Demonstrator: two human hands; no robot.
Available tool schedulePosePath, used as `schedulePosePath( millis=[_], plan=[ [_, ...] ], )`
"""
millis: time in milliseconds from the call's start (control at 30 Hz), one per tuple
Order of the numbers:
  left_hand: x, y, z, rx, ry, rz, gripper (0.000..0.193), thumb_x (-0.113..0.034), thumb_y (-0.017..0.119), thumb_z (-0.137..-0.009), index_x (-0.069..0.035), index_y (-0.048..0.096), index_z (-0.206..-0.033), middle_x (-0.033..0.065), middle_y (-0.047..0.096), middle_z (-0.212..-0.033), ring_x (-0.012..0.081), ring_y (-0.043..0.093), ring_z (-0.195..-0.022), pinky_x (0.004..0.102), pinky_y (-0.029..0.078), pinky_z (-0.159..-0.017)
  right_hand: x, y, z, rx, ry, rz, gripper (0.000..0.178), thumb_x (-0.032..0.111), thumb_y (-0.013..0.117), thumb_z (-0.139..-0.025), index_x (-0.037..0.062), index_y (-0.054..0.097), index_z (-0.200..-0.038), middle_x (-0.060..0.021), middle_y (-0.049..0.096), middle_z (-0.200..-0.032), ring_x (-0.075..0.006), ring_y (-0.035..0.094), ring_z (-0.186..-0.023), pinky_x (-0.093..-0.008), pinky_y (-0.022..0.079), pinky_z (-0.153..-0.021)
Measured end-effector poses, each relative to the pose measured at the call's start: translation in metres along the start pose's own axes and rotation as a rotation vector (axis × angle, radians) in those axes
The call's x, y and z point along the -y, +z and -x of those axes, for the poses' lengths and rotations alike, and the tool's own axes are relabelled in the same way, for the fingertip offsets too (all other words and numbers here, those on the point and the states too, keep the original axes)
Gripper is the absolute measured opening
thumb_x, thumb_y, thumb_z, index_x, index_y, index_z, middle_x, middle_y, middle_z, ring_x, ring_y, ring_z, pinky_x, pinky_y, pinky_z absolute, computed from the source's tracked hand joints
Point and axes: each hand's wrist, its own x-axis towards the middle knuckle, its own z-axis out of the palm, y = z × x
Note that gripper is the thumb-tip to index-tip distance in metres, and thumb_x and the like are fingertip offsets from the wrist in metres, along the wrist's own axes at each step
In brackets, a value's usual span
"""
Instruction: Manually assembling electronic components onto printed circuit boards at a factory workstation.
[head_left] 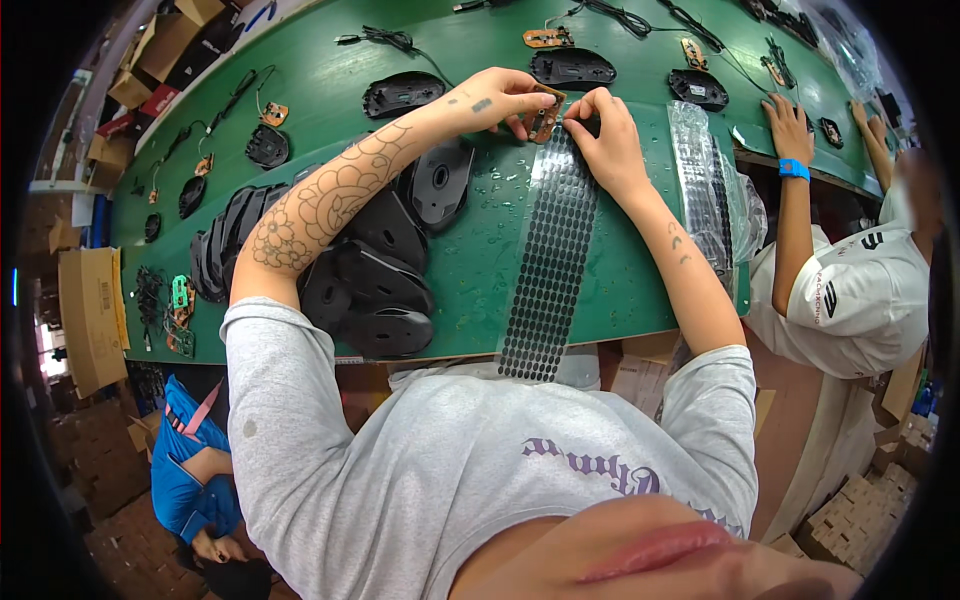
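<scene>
Circuit board (543, 122) pinched in left hand (503, 98), forearm (335, 190) angled inward; right hand (609, 142) curled beside it, hold unclear.

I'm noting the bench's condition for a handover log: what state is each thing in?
Left hand, pinching the circuit board
Circuit board, held
Right hand, curled, grip unclear
Dotted sheet, unrolled, near end past the table edge
Mouse base beyond the hands, open
Far-left cable, bundled
Black covers, piled
Clear plastic, crinkled
</scene>
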Motion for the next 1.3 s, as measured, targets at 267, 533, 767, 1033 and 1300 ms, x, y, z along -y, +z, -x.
schedulePosePath(
  millis=[267,533,767,1033,1300],
  plan=[
    [-0.004,0.003,0.001,-0.024,-0.036,0.02,0.028,-0.038,0.06,-0.094,-0.011,0.067,-0.094,0.0003,0.069,-0.079,0.0068,0.066,-0.069,0.0183,0.036,-0.052,0.003,-0.002,0.002,-0.031,-0.077,0.012,0.019,0.002,0.067,-0.08,0.0082,0.051,-0.089,-0.0007,0.062,-0.082,-0.0184,0.055,-0.079,-0.0305,0.045,-0.075],
    [-0.004,0.004,-0.003,-0.067,-0.037,0.061,0.031,-0.037,0.062,-0.094,-0.008,0.068,-0.099,0.0015,0.07,-0.085,0.009,0.069,-0.074,0.0187,0.039,-0.053,0.012,-0.015,0.001,-0.067,0.132,-0.454,0.022,-0.001,0.064,-0.083,0.0064,0.044,-0.088,-0.0046,0.063,-0.088,-0.014,0.057,-0.08,-0.0265,0.047,-0.074],
    [-0.002,0.008,-0.011,-0.085,-0.032,0.028,0.024,-0.027,0.066,-0.091,-0.004,0.07,-0.098,0.0046,0.07,-0.083,0.0097,0.068,-0.074,0.0188,0.049,-0.059,0.003,-0.013,0.0,-0.067,0.068,-0.539,0.025,-0.004,0.065,-0.085,0.0054,0.044,-0.095,-0.0073,0.062,-0.097,-0.0121,0.057,-0.083,-0.0237,0.047,-0.076],
    [-0.003,0.012,-0.013,-0.1,0.042,-0.041,0.02,-0.021,0.067,-0.091,-0.002,0.071,-0.093,0.0042,0.07,-0.081,0.0089,0.066,-0.071,0.0203,0.052,-0.062,0.003,-0.01,-0.004,-0.144,0.024,-0.476,0.03,-0.003,0.069,-0.081,0.0069,0.042,-0.091,-0.0068,0.062,-0.098,-0.0131,0.062,-0.08,-0.024,0.047,-0.069],
    [-0.009,0.015,-0.007,-0.111,0.097,-0.119,0.019,-0.019,0.067,-0.09,-0.001,0.071,-0.09,0.0032,0.068,-0.076,0.0081,0.065,-0.068,0.0207,0.052,-0.062,0.004,-0.012,-0.003,-0.154,0.019,-0.393,0.033,-0.002,0.071,-0.08,0.0074,0.042,-0.091,-0.0061,0.061,-0.099,-0.012,0.064,-0.078,-0.0223,0.045,-0.063]
  ],
)
